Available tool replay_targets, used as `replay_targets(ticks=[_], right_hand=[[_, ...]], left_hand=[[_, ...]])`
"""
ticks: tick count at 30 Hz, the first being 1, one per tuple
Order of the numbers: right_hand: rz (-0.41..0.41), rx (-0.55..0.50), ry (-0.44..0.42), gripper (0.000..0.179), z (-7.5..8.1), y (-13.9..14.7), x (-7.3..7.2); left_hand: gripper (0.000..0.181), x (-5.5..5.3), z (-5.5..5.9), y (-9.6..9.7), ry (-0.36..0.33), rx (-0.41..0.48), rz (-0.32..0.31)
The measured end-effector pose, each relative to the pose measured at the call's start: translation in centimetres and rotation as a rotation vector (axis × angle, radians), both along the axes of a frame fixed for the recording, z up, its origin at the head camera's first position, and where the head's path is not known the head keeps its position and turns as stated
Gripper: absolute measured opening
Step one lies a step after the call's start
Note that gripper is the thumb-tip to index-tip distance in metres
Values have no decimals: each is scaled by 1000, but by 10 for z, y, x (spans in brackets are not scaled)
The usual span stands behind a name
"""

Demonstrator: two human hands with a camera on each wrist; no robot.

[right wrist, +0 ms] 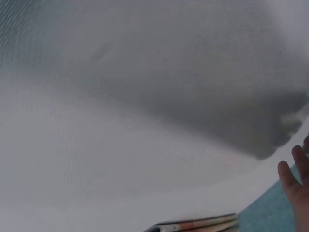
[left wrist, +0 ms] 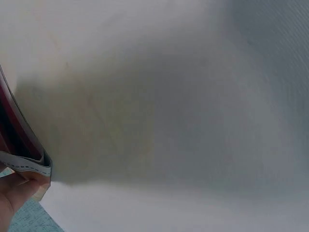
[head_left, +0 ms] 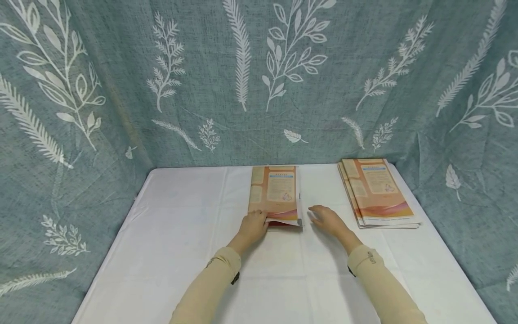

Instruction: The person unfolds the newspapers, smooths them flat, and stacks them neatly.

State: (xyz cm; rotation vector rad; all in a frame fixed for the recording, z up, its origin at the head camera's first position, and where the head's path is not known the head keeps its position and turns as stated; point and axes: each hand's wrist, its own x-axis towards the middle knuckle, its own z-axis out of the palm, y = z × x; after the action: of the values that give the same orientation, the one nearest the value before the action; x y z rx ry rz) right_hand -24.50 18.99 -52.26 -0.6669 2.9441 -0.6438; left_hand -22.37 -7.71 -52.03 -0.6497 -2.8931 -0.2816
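Note:
A folded newspaper (head_left: pixel 272 189) with orange print lies on the white table at the middle of the far side. My left hand (head_left: pixel 255 223) pinches its near left corner, and the near edge is raised a little, with dark red showing underneath. In the left wrist view, the fingers of that hand (left wrist: pixel 15 197) grip the folded layers of the newspaper (left wrist: pixel 30 163). My right hand (head_left: pixel 328 220) hovers to the right of the newspaper, apart from it, fingers relaxed and holding nothing. The right wrist view shows this hand (right wrist: pixel 298 193) with its fingers spread.
To the right, near the far corner of the table (head_left: pixel 174 252), lies a small stack of similar folded newspapers (head_left: pixel 378 191). Its edge (right wrist: pixel 207 224) also enters the right wrist view at the bottom. A green curtain (head_left: pixel 210 81) with white leaf patterns hangs around the table's back and sides.

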Motion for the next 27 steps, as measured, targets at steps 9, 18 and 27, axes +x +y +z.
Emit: replay_targets(ticks=[9,18,27], right_hand=[[-15,-69,-10,34,-6,-6,4],[14,37,-33,48,-12,-28,5],[6,117,-4,53,-14,-38,3]], left_hand=[[19,2,-2,1,-46,120,49],[10,1,0,0,-38,176,106],[9,2,2,-3,-68,313,138]])
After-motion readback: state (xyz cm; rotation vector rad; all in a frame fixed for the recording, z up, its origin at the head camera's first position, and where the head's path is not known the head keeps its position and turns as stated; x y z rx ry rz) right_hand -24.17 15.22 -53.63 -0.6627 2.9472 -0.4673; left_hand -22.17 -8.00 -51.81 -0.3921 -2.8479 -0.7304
